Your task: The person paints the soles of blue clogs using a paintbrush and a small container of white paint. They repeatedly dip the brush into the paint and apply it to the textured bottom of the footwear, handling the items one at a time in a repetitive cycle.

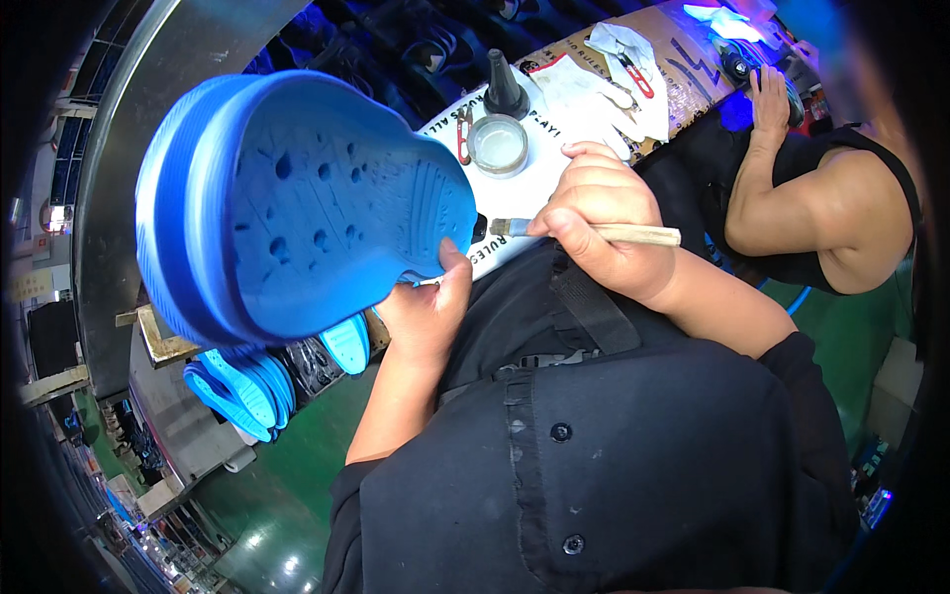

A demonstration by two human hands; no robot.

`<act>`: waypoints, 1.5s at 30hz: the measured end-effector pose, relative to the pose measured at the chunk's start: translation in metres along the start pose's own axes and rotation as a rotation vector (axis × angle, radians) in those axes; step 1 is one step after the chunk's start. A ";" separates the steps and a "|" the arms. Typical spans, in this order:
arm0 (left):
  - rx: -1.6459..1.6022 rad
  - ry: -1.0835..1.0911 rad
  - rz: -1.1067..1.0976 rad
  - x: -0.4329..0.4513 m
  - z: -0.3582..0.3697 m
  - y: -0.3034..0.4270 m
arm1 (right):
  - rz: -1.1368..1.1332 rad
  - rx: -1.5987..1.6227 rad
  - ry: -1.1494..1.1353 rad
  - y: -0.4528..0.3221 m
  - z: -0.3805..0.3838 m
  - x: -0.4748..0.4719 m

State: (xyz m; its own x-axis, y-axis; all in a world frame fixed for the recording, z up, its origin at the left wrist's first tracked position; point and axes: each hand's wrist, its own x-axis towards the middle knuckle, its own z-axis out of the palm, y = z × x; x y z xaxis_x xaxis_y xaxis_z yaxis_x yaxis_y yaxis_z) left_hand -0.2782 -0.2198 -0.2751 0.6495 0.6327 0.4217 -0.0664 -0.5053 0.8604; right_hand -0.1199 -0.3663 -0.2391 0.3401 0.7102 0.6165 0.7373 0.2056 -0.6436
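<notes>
My left hand (429, 304) grips a large blue foam shoe sole (312, 200) by its narrower end, thumb over the rim. The sole is tilted so its hollow, holed inner side faces me. A small black piece (480, 228) shows at the narrow end's edge. My right hand (605, 215) holds a flat wooden-handled brush (638, 235), its bristles just short of that black piece. Beyond them, a round clear jar (499, 146) with a pale content stands on the white printed surface (519, 197). Beside it are red thread snips (464, 137) and a black cone-topped bottle (505, 89).
White gloves (575, 93) and a red-handled cutter (637, 78) lie farther back by taped cardboard (679, 52). A co-worker's arm (779, 193) is at right. Several blue soles (249, 390) are stacked at lower left, below a curved metal edge (111, 208).
</notes>
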 end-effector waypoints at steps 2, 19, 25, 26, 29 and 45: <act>0.010 0.002 0.039 -0.001 0.001 -0.002 | -0.014 0.046 0.017 -0.002 0.002 0.003; 0.248 -0.067 0.146 0.004 0.000 -0.005 | 0.014 -0.030 -0.042 0.000 0.010 0.003; 0.380 -0.019 0.293 0.011 0.006 -0.006 | 0.070 -0.001 0.028 0.003 -0.005 0.000; 0.362 0.003 0.292 0.013 0.007 -0.006 | 0.102 0.027 0.066 0.004 -0.007 -0.002; 0.253 0.085 0.189 0.021 0.000 0.003 | 0.168 0.071 0.142 0.011 -0.013 -0.005; -0.872 -0.941 -0.387 0.238 0.139 0.175 | 0.387 0.120 0.375 0.049 -0.073 -0.047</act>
State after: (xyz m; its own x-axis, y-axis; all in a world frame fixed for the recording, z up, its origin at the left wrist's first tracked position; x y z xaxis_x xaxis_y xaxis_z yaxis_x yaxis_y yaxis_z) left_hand -0.0304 -0.2393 -0.0640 0.9835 -0.1710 0.0584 0.0098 0.3734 0.9276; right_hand -0.0572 -0.4392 -0.2659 0.7736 0.4656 0.4298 0.4529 0.0682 -0.8890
